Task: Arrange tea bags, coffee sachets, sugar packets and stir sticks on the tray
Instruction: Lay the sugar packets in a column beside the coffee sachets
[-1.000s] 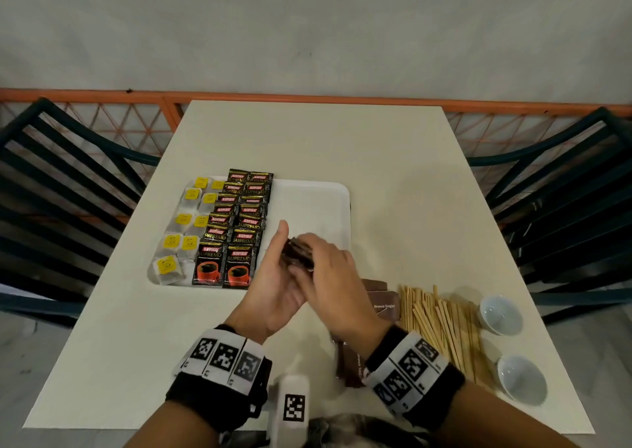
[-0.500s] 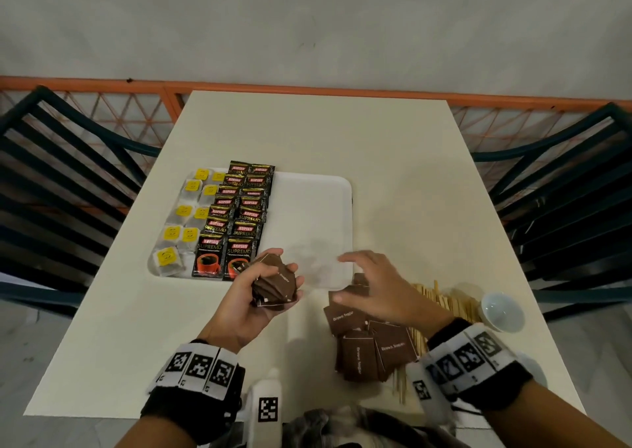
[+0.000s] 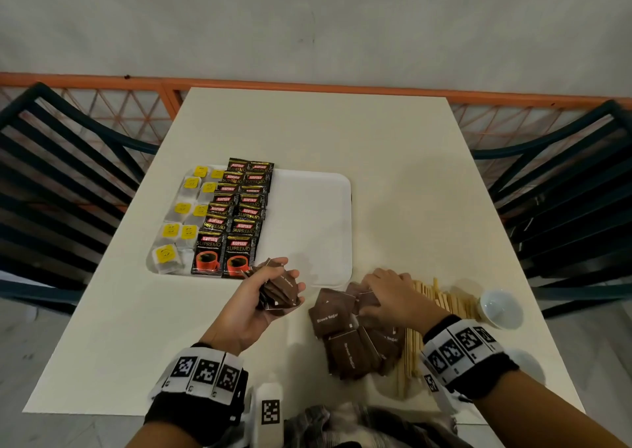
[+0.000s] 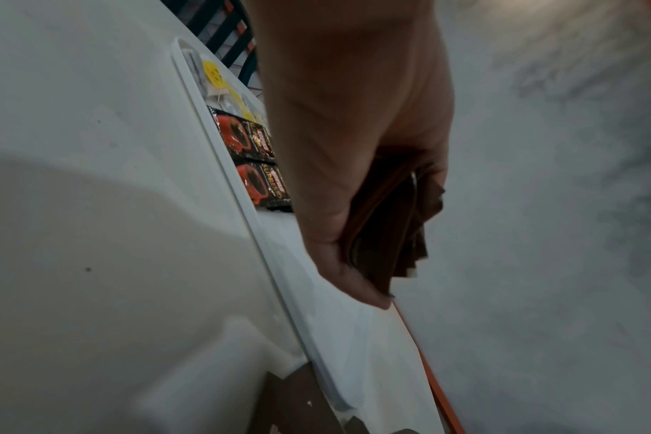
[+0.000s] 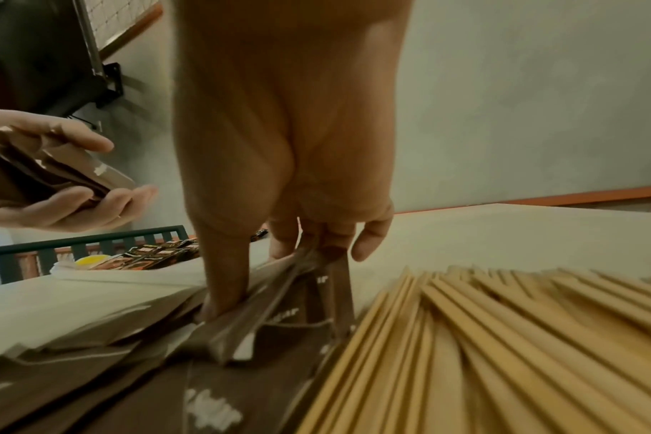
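Note:
A white tray holds yellow-tagged tea bags along its left side and black coffee sachets beside them; its right half is bare. My left hand grips a stack of brown sugar packets just in front of the tray's near edge. That stack shows fanned in the left wrist view. My right hand pinches packets in the loose brown sugar pile on the table; thumb and fingers pinch raised packets. Wooden stir sticks lie right of the pile.
Two small white bowls sit at the table's right edge; one bowl is plainly seen. Dark slatted chairs flank the table on both sides. An orange railing runs behind the far edge.
The hands were together over the tray's near edge. The right hand moved right and down onto the sugar pile; the left stayed near the tray, still holding its stack.

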`<state>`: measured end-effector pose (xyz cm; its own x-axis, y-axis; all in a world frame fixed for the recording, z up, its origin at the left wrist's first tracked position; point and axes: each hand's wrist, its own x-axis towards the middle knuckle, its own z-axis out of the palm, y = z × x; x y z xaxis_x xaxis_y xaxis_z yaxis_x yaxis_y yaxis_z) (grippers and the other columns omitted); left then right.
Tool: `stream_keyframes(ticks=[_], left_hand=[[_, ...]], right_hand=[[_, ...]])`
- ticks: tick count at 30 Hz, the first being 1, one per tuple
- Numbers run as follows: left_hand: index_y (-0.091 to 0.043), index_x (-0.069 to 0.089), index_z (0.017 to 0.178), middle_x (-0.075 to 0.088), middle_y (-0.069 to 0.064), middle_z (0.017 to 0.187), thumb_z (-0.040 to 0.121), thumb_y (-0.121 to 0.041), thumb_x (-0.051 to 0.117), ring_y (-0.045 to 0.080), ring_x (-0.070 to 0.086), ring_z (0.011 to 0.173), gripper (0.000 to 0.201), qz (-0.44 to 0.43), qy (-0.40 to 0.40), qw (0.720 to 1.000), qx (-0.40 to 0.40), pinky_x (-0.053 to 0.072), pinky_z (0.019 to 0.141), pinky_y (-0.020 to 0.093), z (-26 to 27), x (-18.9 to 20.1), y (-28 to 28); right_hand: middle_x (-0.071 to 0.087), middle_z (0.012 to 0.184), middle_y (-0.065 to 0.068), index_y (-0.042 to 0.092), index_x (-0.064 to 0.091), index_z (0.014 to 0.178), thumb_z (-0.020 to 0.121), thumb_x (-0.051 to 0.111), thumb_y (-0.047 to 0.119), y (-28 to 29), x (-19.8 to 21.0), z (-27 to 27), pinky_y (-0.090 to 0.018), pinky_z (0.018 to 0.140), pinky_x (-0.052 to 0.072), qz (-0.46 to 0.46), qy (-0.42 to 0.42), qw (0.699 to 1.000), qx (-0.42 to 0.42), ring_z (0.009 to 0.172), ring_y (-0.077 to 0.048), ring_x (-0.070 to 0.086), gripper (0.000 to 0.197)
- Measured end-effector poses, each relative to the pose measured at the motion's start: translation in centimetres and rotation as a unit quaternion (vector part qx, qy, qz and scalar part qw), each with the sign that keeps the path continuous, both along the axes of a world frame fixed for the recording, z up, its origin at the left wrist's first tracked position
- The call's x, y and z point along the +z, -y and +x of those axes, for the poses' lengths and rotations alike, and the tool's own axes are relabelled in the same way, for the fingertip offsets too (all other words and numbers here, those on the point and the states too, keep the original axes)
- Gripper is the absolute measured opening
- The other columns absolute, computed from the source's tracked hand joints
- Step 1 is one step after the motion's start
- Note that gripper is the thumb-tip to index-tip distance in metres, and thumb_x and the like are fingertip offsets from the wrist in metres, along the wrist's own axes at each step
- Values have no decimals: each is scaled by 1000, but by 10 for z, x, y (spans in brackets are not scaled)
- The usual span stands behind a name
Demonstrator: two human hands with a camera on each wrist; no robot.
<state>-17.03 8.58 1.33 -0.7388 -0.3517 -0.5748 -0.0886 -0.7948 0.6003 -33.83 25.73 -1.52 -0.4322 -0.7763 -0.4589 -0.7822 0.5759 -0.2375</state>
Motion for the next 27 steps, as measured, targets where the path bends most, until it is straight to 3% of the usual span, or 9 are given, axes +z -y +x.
stream_keyframes(ticks=[2, 5, 8, 13, 17, 19, 21, 25, 27], left_hand=[[-12, 56, 104, 64, 14, 97, 91, -11, 45, 31, 64, 90, 16, -4, 7, 1000, -2, 59, 68, 37, 1, 1, -1], [-12, 56, 105, 63, 14, 97, 91, -11, 46, 32, 63, 90, 17, -7, 10, 1000, -4, 58, 70, 38, 3, 2, 0], [-14, 56, 106, 63, 13, 96, 91, -10, 48, 31, 63, 90, 18, -11, 8, 1000, -7, 57, 72, 38, 3, 4, -1], [-23, 58, 110, 63, 14, 99, 81, -12, 59, 32, 65, 91, 31, -21, -11, 1000, -5, 55, 76, 42, 0, 5, -3], [-22, 58, 108, 64, 12, 100, 72, -21, 63, 29, 68, 89, 36, -43, -32, 998, -33, 53, 83, 44, -5, 9, -8], [-21, 58, 110, 66, 11, 100, 73, -25, 62, 27, 69, 88, 37, -54, -43, 997, -47, 55, 78, 43, -8, 12, -11], [-18, 58, 114, 68, 11, 102, 76, -26, 58, 23, 69, 88, 39, -60, -55, 995, -61, 59, 71, 39, -11, 16, -13], [-11, 60, 117, 70, 12, 106, 78, -26, 56, 20, 69, 91, 42, -51, -67, 993, -78, 58, 70, 35, -12, 23, -15], [-13, 62, 113, 70, 13, 103, 76, -23, 59, 20, 70, 88, 38, -43, -69, 994, -79, 58, 71, 35, -11, 24, -13]], right_hand=[[49, 108, 0, 15, 50, 107, 88, 52, 40, 1, 0, 0, -35, 95, 31, -21, 5, 1000, 0, 109, -19, 46, 31], [52, 92, 5, 18, 47, 94, 91, 51, 33, -2, 4, -1, -24, 70, 38, -78, 55, 995, -38, 86, -15, 53, 16], [58, 88, 5, 19, 47, 98, 91, 53, 29, -6, 10, -5, -22, 68, 44, -125, 95, 984, -90, 80, -14, 57, 14], [60, 80, 4, 17, 49, 95, 92, 55, 21, 5, 39, -2, -12, 49, 45, -295, 162, 911, -237, 58, -10, 60, 8], [67, 93, -1, 18, 54, 100, 91, 55, 20, 32, 56, 14, -27, 68, 53, -383, 255, 837, -295, 82, -20, 66, 8], [68, 100, -5, 20, 56, 99, 91, 54, 21, 47, 59, 25, -40, 79, 54, -400, 300, 807, -314, 92, -23, 66, 8], [67, 106, -8, 21, 54, 101, 92, 53, 20, 59, 60, 37, -41, 83, 54, -406, 341, 785, -319, 95, -23, 66, 8], [65, 109, -2, 19, 49, 114, 95, 46, 23, 70, 57, 59, -11, 76, 49, -389, 297, 836, -249, 93, -12, 62, 20], [60, 111, -4, 14, 50, 119, 96, 44, 24, 71, 55, 66, -10, 78, 43, -377, 229, 874, -205, 97, -10, 56, 25]])
